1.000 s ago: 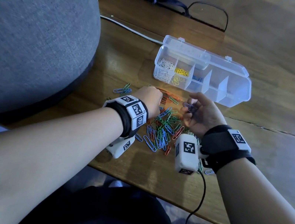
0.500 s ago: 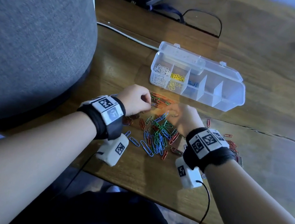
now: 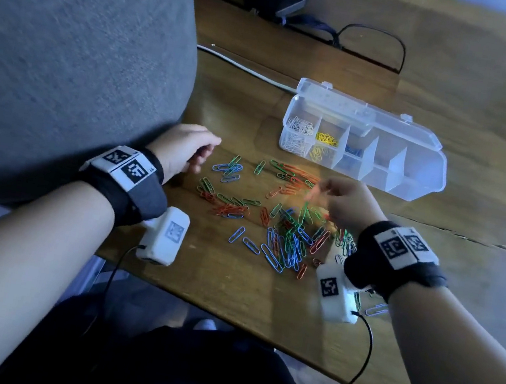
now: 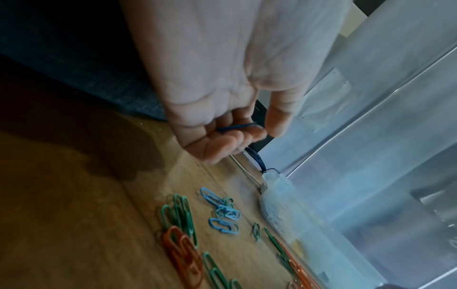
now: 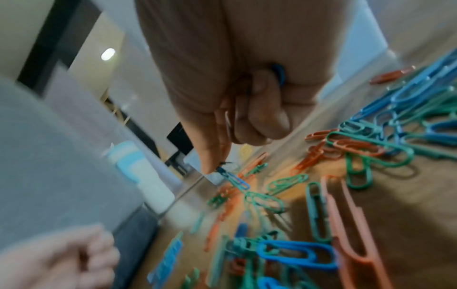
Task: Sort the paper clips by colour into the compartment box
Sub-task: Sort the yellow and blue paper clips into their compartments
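Left wrist view: left hand [image 4: 222, 109] curls round blue clip [image 4: 236, 127]; right hand [image 5: 237, 93] grips blue clips [image 5: 278, 73].

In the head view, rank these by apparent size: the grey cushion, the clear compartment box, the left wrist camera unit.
1. grey cushion, largest, though nearest the camera.
2. clear compartment box.
3. left wrist camera unit, smallest.

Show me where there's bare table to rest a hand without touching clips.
Bare wood lies along the near table edge, between the two wrist cameras, and right of the compartment box. It is crowded from the left hand to the right hand, where the paper clips lie.
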`<state>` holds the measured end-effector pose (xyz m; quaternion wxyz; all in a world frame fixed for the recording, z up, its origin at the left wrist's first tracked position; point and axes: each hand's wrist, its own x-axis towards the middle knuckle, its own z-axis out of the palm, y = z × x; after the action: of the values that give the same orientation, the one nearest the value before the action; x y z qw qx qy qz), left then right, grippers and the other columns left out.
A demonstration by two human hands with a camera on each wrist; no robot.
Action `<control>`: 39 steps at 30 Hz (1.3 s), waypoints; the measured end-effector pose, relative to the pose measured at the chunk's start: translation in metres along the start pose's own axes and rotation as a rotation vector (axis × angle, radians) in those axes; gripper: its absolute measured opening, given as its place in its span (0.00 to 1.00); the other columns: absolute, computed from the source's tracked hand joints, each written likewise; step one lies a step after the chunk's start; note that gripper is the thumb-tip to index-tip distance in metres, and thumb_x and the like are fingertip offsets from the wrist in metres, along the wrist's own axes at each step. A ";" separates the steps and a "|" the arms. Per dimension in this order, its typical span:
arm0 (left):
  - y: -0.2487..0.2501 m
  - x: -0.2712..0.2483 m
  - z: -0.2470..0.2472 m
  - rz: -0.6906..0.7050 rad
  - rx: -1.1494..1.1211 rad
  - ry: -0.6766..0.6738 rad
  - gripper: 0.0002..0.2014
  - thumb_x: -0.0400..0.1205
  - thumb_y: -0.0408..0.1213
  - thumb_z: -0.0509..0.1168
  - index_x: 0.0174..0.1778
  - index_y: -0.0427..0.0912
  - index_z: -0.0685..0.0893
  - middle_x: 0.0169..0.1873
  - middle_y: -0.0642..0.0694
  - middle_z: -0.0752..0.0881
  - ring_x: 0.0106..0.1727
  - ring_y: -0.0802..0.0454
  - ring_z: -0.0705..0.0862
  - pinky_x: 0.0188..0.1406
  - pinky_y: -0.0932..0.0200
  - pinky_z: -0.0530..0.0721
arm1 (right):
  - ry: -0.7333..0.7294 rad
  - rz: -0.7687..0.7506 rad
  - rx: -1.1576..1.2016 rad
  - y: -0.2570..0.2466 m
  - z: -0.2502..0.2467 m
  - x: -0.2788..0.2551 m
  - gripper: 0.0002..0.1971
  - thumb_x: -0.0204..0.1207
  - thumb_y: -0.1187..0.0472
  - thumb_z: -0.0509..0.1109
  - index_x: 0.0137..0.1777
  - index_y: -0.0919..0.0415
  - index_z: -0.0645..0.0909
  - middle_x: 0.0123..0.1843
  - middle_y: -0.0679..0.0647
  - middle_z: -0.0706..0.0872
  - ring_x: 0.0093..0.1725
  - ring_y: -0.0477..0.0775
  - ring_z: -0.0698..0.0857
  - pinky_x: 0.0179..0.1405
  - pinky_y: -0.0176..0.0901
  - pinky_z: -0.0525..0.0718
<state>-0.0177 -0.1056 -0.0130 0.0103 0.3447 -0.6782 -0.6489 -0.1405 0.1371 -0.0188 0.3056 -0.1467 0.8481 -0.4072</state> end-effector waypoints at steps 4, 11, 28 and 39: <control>-0.003 0.005 0.006 0.092 0.352 0.053 0.14 0.82 0.35 0.61 0.29 0.43 0.75 0.26 0.47 0.72 0.26 0.52 0.69 0.22 0.64 0.66 | -0.063 0.072 0.304 -0.006 -0.006 -0.005 0.07 0.75 0.67 0.71 0.36 0.59 0.80 0.19 0.43 0.74 0.15 0.41 0.62 0.13 0.28 0.60; 0.000 0.005 0.022 0.113 0.982 0.148 0.10 0.73 0.44 0.73 0.43 0.42 0.86 0.40 0.47 0.83 0.42 0.49 0.78 0.37 0.60 0.73 | 0.131 0.072 -0.376 -0.015 -0.009 -0.011 0.06 0.71 0.65 0.71 0.36 0.56 0.85 0.31 0.49 0.83 0.27 0.44 0.78 0.25 0.34 0.72; -0.012 -0.001 0.017 0.039 0.397 -0.089 0.10 0.77 0.34 0.70 0.30 0.47 0.81 0.26 0.50 0.77 0.30 0.55 0.70 0.26 0.65 0.71 | -0.051 -0.044 -0.566 -0.015 0.019 -0.013 0.05 0.77 0.57 0.69 0.46 0.58 0.82 0.47 0.53 0.84 0.46 0.53 0.81 0.45 0.40 0.77; 0.004 -0.012 0.034 -0.071 0.160 -0.237 0.13 0.83 0.24 0.55 0.32 0.40 0.72 0.28 0.46 0.69 0.19 0.62 0.65 0.16 0.70 0.59 | -0.195 0.163 0.636 -0.012 -0.006 -0.018 0.04 0.65 0.63 0.63 0.33 0.58 0.70 0.26 0.50 0.69 0.19 0.44 0.65 0.14 0.30 0.57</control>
<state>-0.0261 -0.0704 -0.0099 -0.1203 0.2893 -0.7115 -0.6290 -0.1302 0.1419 0.0009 0.4470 -0.0140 0.6546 -0.6095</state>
